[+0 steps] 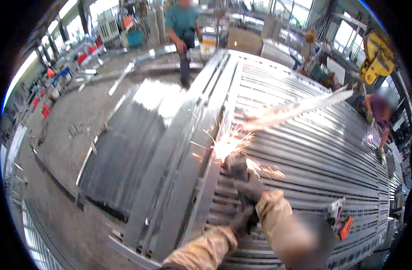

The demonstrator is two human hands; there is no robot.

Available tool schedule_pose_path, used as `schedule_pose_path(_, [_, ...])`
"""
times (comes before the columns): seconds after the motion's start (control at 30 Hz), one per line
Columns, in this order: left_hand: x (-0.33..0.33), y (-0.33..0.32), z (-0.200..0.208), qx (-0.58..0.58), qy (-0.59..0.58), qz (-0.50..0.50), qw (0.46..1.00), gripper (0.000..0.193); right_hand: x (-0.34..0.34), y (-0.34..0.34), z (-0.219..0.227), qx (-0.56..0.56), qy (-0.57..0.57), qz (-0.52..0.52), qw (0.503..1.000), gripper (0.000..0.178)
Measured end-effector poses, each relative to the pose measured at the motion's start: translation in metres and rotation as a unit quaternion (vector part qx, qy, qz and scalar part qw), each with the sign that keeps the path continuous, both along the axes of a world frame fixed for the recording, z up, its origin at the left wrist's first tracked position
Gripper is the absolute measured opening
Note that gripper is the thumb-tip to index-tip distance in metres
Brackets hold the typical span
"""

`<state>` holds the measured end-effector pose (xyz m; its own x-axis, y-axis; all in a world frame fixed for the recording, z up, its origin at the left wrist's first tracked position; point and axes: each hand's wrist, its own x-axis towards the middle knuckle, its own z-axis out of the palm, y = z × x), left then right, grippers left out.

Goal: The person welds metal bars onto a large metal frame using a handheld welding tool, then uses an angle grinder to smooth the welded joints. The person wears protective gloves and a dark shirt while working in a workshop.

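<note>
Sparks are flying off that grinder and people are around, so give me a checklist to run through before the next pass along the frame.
1. Both hands on the angle grinder: ok; right hand near the head, left hand behind it.
2. Gloves on: ok, both dark.
3. Sparks thrown away from the body: ok.
4. Person in teal shirt outside the spray: ok, far off.
5. Person at the right edge clear: cannot tell.
6. Second tool lying on the metal frame out of the path: ok.

Sparks (230, 144) fly ahead of the grinder (235, 164); the ribbed steel frame (305, 144) lies open rightward, another power tool (340, 219) nearby.
</note>
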<state>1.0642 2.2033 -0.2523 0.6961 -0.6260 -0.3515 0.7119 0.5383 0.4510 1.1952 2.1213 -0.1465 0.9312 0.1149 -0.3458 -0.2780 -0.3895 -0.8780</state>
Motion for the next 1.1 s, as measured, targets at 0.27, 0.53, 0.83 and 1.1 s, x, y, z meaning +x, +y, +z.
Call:
schedule_pose_path(0.27, [0.001,-0.025,-0.045,0.072,-0.164,0.01,0.984,0.031,-0.005,-0.027,-0.004,-0.019,-0.019,-0.01,1.0,0.083])
schedule_pose_path(0.53, [0.003,-0.044,-0.051,0.028,0.02,-0.013,0.999,0.041,0.006,-0.045,-0.059,-0.009,-0.032,-0.023,0.999,0.065])
schedule_pose_path(0.83, [0.003,-0.01,0.058,0.03,-0.006,0.111,0.993,0.05,-0.009,-0.031,-0.027,-0.005,-0.011,0.008,1.0,0.086])
schedule_pose_path(1.1, [-0.026,-0.003,0.046,0.057,-0.038,0.163,0.984,0.058,-0.038,-0.006,-0.001,-0.074,0.014,0.037,0.996,0.089])
